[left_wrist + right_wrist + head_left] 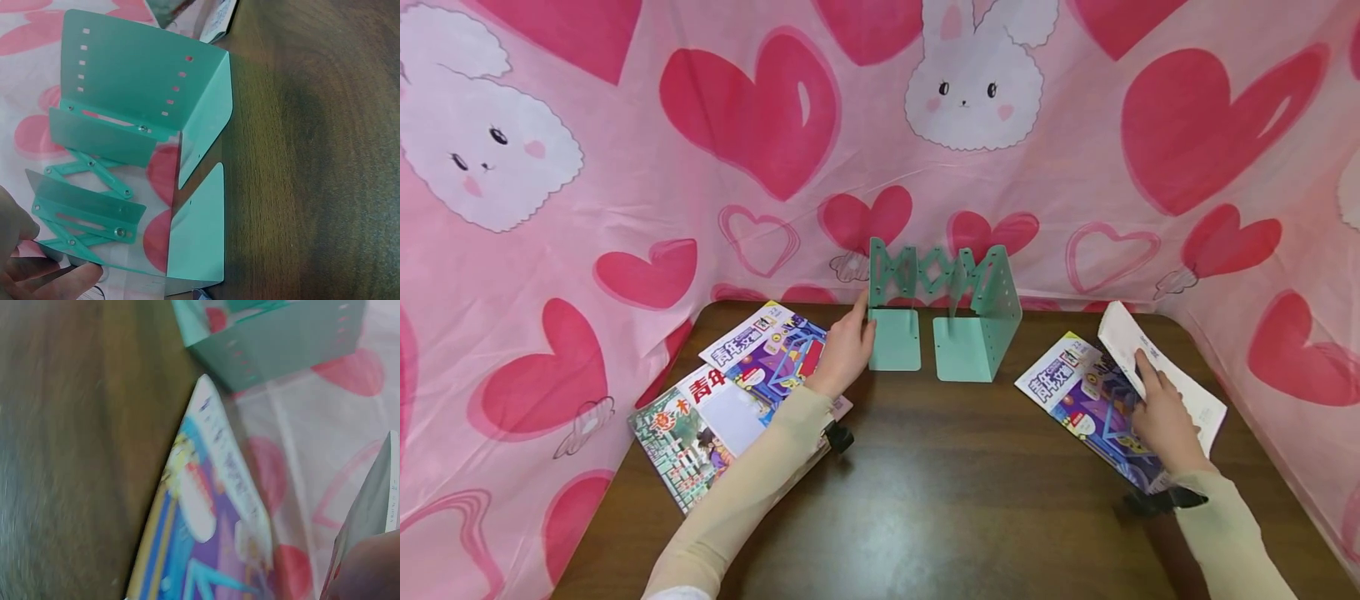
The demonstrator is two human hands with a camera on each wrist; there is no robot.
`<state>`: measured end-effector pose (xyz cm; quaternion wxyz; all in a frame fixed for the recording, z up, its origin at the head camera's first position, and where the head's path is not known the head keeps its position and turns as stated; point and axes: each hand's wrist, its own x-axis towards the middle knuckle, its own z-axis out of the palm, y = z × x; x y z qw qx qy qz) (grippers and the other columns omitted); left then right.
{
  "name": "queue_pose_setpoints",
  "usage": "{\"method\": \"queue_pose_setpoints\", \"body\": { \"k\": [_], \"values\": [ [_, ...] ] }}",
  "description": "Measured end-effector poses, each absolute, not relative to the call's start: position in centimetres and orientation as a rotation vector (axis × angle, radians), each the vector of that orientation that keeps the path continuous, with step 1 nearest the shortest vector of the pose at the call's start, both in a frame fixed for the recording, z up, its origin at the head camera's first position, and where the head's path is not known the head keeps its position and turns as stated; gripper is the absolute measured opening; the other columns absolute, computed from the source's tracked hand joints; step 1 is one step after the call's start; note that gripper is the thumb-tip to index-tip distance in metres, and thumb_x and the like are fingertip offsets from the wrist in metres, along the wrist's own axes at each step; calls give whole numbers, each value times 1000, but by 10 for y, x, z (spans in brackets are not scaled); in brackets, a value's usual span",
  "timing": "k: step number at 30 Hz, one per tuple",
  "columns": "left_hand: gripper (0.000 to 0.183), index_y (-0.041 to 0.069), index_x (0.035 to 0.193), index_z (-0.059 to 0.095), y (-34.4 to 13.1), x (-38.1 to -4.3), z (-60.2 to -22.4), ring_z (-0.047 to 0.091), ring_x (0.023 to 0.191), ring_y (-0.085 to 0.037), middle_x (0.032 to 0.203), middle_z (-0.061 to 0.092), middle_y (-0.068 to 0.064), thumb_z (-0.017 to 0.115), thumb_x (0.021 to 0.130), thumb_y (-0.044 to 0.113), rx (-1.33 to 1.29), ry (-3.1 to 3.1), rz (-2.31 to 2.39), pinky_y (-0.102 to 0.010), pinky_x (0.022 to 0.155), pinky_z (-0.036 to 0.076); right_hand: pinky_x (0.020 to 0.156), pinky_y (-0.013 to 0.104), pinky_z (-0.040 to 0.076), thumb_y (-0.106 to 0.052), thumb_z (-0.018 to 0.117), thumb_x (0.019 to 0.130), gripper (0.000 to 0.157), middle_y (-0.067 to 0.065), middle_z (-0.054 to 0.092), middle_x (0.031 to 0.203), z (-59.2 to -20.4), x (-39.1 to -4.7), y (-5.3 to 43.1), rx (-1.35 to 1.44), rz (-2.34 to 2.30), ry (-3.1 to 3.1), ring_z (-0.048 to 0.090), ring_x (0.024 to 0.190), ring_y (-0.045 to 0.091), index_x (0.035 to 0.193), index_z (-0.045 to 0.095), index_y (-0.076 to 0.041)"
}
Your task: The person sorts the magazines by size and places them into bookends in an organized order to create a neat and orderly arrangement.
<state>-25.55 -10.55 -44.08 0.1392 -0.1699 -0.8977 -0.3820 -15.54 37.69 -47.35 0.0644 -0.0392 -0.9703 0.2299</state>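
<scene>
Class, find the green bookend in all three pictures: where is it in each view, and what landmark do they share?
Head: bookend just right of centre, towards the back of the table.
Left wrist: bookend mostly in the left half.
Right wrist: bookend at the top, right of centre, partly cut off.
Shared landmark: the brown table.

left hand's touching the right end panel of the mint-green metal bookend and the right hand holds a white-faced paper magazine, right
Not quite: the left hand touches the left end panel of the mint-green metal bookend, as the head view shows; the right hand holds a white-faced paper magazine.
</scene>
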Motion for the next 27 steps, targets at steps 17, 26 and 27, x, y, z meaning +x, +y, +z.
{"method": "queue_pose_setpoints", "body": {
  "k": [17, 26, 27],
  "values": [
    [55, 12, 160, 37, -105, -255, -442, 72, 109, -34, 129, 69, -20, 56, 108, 16, -478, -2595, -1120, -48, 95, 58, 100, 82, 31, 9, 43, 92, 87, 47, 36, 149, -449, -129, 352, -116, 1009, -2586, 42, 122, 68, 169, 12, -19],
    [56, 10, 160, 38, -105, -254, -442, 73, 104, -32, 125, 70, -19, 57, 108, 16, -477, -2583, -1140, -47, 92, 60, 108, 80, 27, -6, 38, 101, 66, 48, 36, 148, -437, -116, 331, -182, 1262, -2508, 36, 133, 70, 165, 21, -12],
    [56, 9, 159, 38, -105, -254, -442, 73, 103, -33, 124, 71, -19, 57, 107, 15, -477, -2581, -1139, -47, 91, 60, 111, 79, 24, -5, 38, 102, 66, 47, 34, 151, -435, -115, 329, -164, 1298, -2497, 33, 136, 69, 165, 21, -11]
  ]
}}
